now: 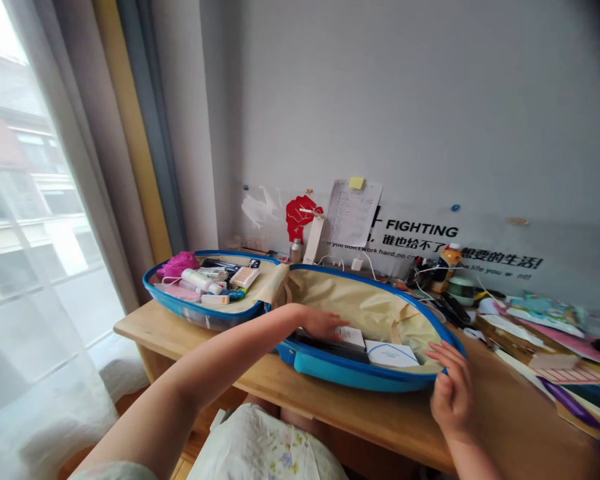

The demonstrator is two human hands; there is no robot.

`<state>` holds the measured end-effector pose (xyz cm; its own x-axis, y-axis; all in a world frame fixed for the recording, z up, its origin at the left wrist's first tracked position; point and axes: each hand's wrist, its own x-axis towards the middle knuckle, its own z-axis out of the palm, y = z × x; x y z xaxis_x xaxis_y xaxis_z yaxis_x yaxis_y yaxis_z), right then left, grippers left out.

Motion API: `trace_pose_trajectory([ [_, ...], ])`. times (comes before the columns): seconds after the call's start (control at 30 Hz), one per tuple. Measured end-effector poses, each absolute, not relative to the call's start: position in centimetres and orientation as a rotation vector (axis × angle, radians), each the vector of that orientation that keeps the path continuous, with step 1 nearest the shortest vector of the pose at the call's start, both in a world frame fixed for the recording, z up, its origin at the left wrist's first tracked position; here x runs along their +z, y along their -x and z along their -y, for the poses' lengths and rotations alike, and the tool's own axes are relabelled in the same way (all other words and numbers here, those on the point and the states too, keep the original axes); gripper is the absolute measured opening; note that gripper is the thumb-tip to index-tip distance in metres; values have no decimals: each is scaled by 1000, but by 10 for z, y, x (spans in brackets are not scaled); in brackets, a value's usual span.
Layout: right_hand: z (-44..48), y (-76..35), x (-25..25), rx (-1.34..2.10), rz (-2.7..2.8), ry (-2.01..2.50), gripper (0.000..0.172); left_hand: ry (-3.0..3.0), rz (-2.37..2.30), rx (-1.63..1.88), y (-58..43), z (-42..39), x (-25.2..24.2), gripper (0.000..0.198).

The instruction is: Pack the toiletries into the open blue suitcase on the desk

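An open blue suitcase (350, 377) lies flat on a wooden desk (500, 427), its two halves lined in tan cloth. My left hand (325, 324) reaches into the right half with fingers stretched flat on a white box (353, 335). Beside it lies a second white box (393, 353). My right hand (450, 383) rests on the blue rim at the case's right end, fingers spread and holding nothing. The left half (205, 312) holds several tubes, small boxes and a pink item (179, 263).
Papers, books and cables pile up on the desk's right side (545, 327). A small bottle (296, 251), a toy figure (447, 260) and a round tin stand against the wall. A curtained window fills the left. My lap is below the desk edge.
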<state>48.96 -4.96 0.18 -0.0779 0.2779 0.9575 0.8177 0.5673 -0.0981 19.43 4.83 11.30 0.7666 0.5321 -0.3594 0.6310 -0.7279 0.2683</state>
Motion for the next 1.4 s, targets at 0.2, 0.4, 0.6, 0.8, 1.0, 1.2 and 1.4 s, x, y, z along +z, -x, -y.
trace_pose_trajectory([
  [0.2,47,-492,0,-582,1624,942,40,-2589,-883,-455,-206,-41,91,78],
  [0.4,44,-493,-2,-608,1621,926,41,-2629,-914,-195,-200,-41,99,65],
  [0.6,43,-493,-2,-594,1622,908,42,-2629,-1306,333,-123,-74,142,48],
  [0.8,43,-494,-3,-575,1622,927,43,-2465,-2082,280,30,-90,145,52],
  [1.0,43,-494,-3,-573,1625,925,42,-2416,-2337,-46,106,-79,113,50],
  [1.2,44,-491,-2,-564,1596,944,44,-2555,-2288,-146,114,-84,103,46],
  [1.4,45,-491,-2,-579,1609,941,40,-2660,-2178,-92,122,-83,104,39],
])
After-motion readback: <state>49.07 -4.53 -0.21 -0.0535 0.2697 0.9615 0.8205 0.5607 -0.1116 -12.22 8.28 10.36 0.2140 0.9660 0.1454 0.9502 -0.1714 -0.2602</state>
